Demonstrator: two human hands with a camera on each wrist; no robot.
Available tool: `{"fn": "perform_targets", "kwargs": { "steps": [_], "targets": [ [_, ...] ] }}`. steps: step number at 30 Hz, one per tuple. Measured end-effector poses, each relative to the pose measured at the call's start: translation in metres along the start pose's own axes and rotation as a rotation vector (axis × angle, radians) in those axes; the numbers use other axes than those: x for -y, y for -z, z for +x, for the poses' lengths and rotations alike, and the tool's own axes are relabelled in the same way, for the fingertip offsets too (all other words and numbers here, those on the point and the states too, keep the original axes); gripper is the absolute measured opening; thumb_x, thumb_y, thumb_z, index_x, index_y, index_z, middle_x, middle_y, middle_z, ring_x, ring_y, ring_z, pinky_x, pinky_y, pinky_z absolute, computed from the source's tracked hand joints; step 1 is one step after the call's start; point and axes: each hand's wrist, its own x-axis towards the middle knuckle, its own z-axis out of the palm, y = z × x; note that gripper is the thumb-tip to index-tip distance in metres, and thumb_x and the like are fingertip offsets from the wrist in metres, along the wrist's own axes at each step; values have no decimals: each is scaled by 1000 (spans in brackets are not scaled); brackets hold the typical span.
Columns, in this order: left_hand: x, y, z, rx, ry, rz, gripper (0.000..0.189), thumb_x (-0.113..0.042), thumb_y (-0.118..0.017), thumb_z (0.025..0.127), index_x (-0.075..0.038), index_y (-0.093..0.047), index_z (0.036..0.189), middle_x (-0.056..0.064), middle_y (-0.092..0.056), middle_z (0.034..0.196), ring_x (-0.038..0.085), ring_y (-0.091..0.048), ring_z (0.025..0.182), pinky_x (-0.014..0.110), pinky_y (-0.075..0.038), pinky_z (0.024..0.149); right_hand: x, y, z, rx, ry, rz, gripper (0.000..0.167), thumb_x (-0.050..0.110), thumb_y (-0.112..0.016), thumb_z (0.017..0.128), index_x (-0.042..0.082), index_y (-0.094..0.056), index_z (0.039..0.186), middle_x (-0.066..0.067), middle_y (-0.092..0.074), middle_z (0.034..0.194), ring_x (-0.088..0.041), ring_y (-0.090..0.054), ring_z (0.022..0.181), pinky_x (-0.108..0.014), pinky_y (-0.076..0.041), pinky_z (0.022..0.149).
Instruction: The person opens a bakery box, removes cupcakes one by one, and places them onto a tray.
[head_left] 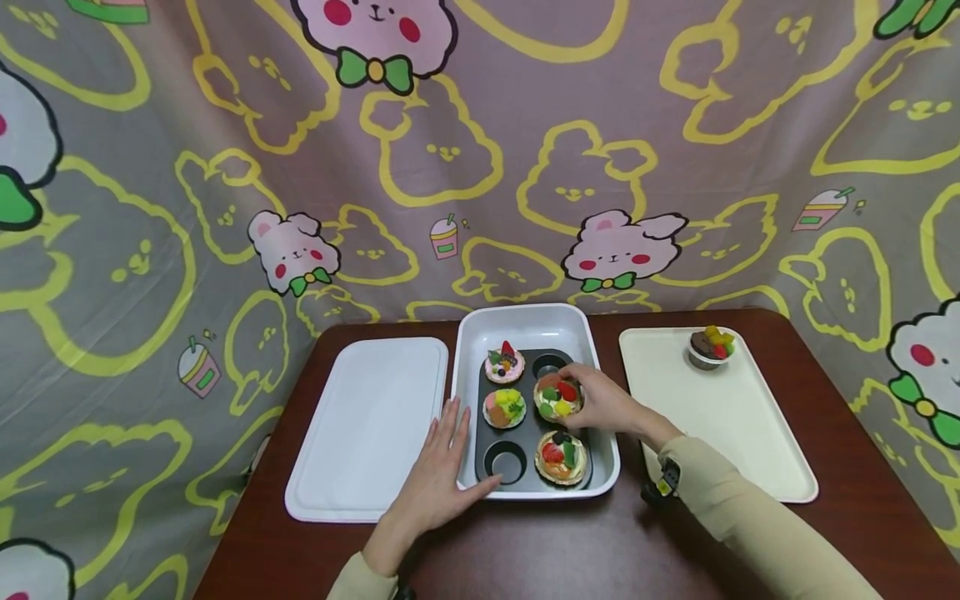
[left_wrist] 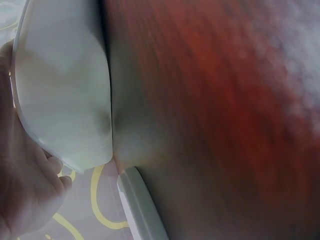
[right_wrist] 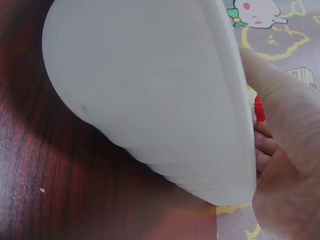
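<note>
My right hand (head_left: 609,403) grips a fruit-topped tart (head_left: 553,402) by its edge, at the middle right of a dark muffin tin (head_left: 531,446). The tin lies inside a deep white basin (head_left: 462,350). My left hand (head_left: 435,483) is spread with straight fingers over the basin's near left rim. A pink-creamed tart (head_left: 504,365) and a tart with yellow and orange pieces (head_left: 504,408) sit in the left column. Nearest me on the right is a tart with strawberry and dark berries (head_left: 561,458). In the right wrist view the basin's wall (right_wrist: 145,85) hides most of the held tart.
On the left lies a flat white tray (head_left: 367,425). A cream tray (head_left: 720,417) on the right bears a chocolate cupcake with fruit (head_left: 708,348) near its far edge. Behind the brown table (head_left: 525,550) hangs a patterned cloth (head_left: 495,167).
</note>
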Motion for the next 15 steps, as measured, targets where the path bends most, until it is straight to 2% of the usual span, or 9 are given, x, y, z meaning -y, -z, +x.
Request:
{"fn": "perform_targets", "kwargs": {
  "steps": [4,12,15],
  "targets": [
    [0,0,0,3,3,0,116,-76,-70,92,-11,-23,176,8,-4,189,30,-7,176,59,-18,141,3,3,-2,21,-14,20,74,18,-94,83,3,-56,145,-18,-70,139,-31,-69,121,-59,-59,113],
    [0,1,1,-1,1,-13,116,-74,-71,92,-11,-23,176,8,-4,188,31,-8,176,60,-18,141,10,13,-9,-30,21,65,73,10,-93,83,8,-51,142,-19,-71,138,-35,-71,121,-59,-62,109],
    [0,1,1,-3,0,-14,116,-74,-72,92,-10,-24,176,9,-5,188,32,-8,176,60,-18,141,10,16,-11,-52,34,82,71,9,-92,83,8,-51,141,-20,-71,140,-38,-70,124,-63,-60,110]
  ]
}}
